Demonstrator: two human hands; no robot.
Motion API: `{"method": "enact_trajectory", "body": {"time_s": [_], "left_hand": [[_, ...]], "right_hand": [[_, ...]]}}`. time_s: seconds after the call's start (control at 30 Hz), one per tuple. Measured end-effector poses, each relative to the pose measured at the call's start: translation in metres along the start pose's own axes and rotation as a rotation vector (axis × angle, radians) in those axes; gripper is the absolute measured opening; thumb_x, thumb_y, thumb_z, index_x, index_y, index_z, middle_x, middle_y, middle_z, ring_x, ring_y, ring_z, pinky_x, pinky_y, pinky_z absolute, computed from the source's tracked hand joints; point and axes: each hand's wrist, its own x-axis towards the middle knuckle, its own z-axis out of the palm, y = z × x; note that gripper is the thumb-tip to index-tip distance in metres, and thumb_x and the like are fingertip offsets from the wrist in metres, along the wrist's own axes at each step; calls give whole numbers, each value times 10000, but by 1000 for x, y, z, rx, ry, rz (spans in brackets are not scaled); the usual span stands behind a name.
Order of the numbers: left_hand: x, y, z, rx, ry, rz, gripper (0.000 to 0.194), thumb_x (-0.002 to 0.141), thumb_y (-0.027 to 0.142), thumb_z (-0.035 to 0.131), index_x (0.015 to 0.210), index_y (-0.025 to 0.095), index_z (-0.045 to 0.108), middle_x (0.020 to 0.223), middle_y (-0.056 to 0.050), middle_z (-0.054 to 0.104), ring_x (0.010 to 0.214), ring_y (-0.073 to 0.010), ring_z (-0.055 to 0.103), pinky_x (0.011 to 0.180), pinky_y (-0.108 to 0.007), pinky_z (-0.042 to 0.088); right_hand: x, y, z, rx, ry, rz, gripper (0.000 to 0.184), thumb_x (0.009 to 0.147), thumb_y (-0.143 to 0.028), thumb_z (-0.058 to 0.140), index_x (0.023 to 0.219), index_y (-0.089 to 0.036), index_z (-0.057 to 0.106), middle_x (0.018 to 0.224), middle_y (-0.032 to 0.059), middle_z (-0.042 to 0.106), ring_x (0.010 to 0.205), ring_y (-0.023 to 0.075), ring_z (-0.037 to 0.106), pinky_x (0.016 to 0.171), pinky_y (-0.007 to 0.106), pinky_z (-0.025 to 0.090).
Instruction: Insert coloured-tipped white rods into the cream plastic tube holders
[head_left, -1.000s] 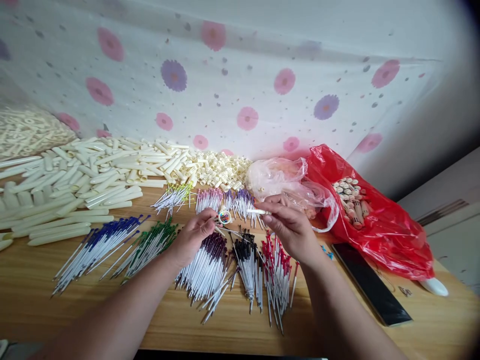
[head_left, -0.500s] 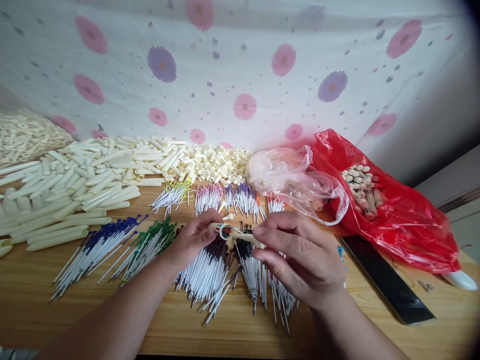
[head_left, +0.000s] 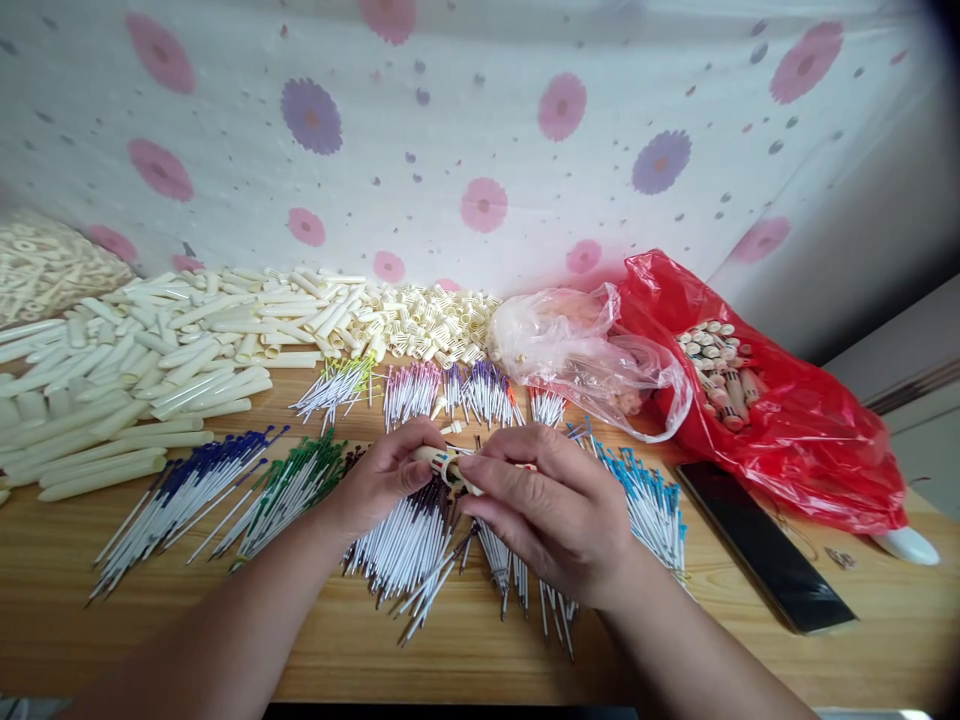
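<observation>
Over the middle of the wooden table, my left hand [head_left: 379, 480] pinches a cream slotted pen barrel [head_left: 429, 458] with small coloured marks in its slots. My right hand [head_left: 562, 510] has its thumb and fingers closed on a cream plastic pen part [head_left: 474, 488], which meets the barrel's open end. Fingers hide most of this part, so how deep it sits cannot be seen. Beneath the hands lie white pen refills with dark brown ends [head_left: 401, 555]. Refills with green ends [head_left: 296, 490] lie left of my left hand, and ones with light blue ends [head_left: 649, 500] right of my right hand.
Cream pen tubes [head_left: 195, 340] pile up at the left, beside short slotted barrels [head_left: 431, 320]. Blue-ended refills [head_left: 195, 490] fan out in front. On the right are a clear plastic bag [head_left: 585, 340], a red bag [head_left: 810, 440] holding assembled pieces, and a black phone [head_left: 761, 545].
My right hand has moved left, bringing its cream part up against the slotted barrel's end. More light blue refills show behind it. The whole view has shifted slightly.
</observation>
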Motion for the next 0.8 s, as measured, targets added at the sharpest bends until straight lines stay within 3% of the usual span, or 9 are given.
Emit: {"method": "enact_trajectory", "body": {"time_s": [0.2, 0.37, 0.53, 0.8], "left_hand": [[0, 2, 1, 53, 42, 14, 466, 735, 633, 611, 848, 181, 598, 742, 3, 479, 700, -159, 441, 611, -264, 324], [-1, 6, 1, 177, 68, 54, 446, 783, 620, 560, 878, 186, 601, 796, -10, 498, 763, -176, 470, 677, -279, 367], [-2, 9, 0, 306, 63, 96, 345, 874, 519, 494, 874, 189, 594, 862, -28, 545, 814, -188, 505, 735, -298, 393], [-6, 8, 4, 627, 64, 171, 264, 916, 396, 453, 796, 192, 570, 713, -22, 556, 681, -179, 500, 639, -290, 353]], "right_hand": [[-3, 4, 9, 22, 14, 53, 259, 830, -197, 663, 1083, -153, 628, 894, 80, 634, 810, 154, 618, 669, 289, 545], [-5, 12, 11, 0, 45, 113, 255, 830, -265, 664, 1076, -200, 646, 875, 51, 607, 794, 162, 593, 662, 311, 516], [-8, 21, 6, 76, -26, 161, 308, 904, -156, 511, 1184, -237, 609, 928, 54, 590, 860, 163, 578, 714, 332, 509], [-9, 29, 7, 120, -1, 267, 211, 867, -153, 571, 1033, -202, 691, 846, 56, 629, 801, 158, 593, 697, 313, 501]]}}
